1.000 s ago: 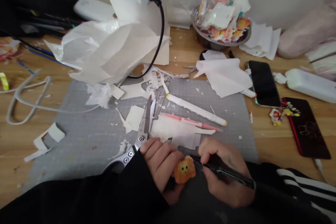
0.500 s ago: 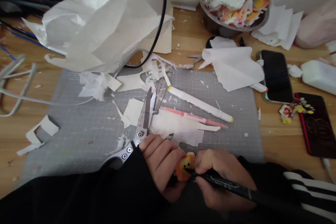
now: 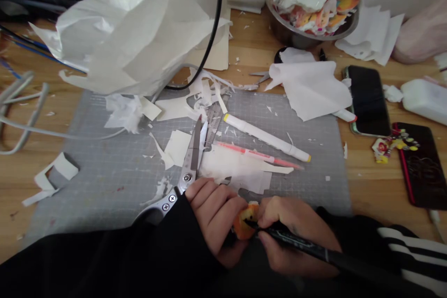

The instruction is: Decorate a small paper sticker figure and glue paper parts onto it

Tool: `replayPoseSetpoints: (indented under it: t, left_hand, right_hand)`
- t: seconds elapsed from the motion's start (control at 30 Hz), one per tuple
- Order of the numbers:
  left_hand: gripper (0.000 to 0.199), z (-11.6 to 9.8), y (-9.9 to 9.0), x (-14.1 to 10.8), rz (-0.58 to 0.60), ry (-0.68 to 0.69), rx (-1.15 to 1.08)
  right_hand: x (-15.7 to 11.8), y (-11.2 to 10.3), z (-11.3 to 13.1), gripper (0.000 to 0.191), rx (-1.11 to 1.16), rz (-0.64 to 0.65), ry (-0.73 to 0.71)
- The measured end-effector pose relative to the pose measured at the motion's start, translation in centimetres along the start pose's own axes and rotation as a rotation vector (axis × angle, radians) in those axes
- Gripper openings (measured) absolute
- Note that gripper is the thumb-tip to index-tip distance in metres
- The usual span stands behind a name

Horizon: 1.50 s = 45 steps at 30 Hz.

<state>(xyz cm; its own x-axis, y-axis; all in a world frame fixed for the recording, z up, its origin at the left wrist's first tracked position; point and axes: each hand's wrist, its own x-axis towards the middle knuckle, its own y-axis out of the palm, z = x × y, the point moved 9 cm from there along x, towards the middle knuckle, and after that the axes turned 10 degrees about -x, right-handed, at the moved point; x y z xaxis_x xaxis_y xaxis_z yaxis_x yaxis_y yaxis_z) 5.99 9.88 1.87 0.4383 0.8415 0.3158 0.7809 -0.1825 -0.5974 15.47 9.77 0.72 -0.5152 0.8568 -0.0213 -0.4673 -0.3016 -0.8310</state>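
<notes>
Fingers of left hand (image 3: 215, 221), curled, pinching 1 orange piece (image 3: 239, 229) by its left side, lower centre of frame, seemingly for steadiness; right hand (image 3: 296, 228), pinching 1 black pen (image 3: 307, 246) near its tip, apparently for control.

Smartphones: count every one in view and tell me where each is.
2, both at the right: a green-edged smartphone beside the crumpled white paper, and a red-edged smartphone nearer the person. Others may be hidden.
</notes>
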Motion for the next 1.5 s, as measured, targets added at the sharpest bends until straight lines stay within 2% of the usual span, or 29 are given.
replayPoseSetpoints:
  t: [0.2, 0.5, 0.6, 0.73, 0.93, 1.17, 1.3, 1.5]
  left_hand:
    - [0.013, 0.0, -0.1, 0.0, -0.009, 0.005, -0.009]
    - [0.015, 0.0, -0.1, 0.1, 0.01, 0.014, 0.007]
    - [0.015, 0.0, 0.1, 0.0, 0.012, 0.013, 0.001]
    - [0.016, 0.1, -0.3, 0.0, -0.047, 0.011, -0.011]
    - [0.015, 0.0, 0.0, -0.1, 0.01, 0.025, 0.0]
    - [0.02, 0.0, -0.3, 0.1, -0.082, 0.011, 0.004]
    - [0.016, 0.0, -0.1, 0.1, -0.029, 0.016, -0.006]
    - [0.016, 0.1, -0.1, -0.2, 0.017, 0.022, -0.019]
  right_hand:
    - [-0.2, -0.7, 0.0, 0.007, -0.008, -0.084, 0.007]
    - [0.1, -1.1, 0.1, 0.009, -0.012, -0.124, 0.008]
    - [0.1, -1.1, 0.0, 0.009, 0.035, -0.115, 0.019]
    - [0.0, -0.8, -0.4, 0.006, 0.076, -0.088, 0.066]
    - [0.1, -0.8, -0.5, 0.006, 0.098, -0.086, 0.069]
    - [0.0, -0.8, -0.7, 0.006, 0.132, -0.095, 0.089]
    - [0.0, -0.6, -0.8, 0.005, 0.138, -0.08, 0.112]
    - [-0.1, -1.4, -1.3, 0.002, 0.215, -0.169, 0.192]
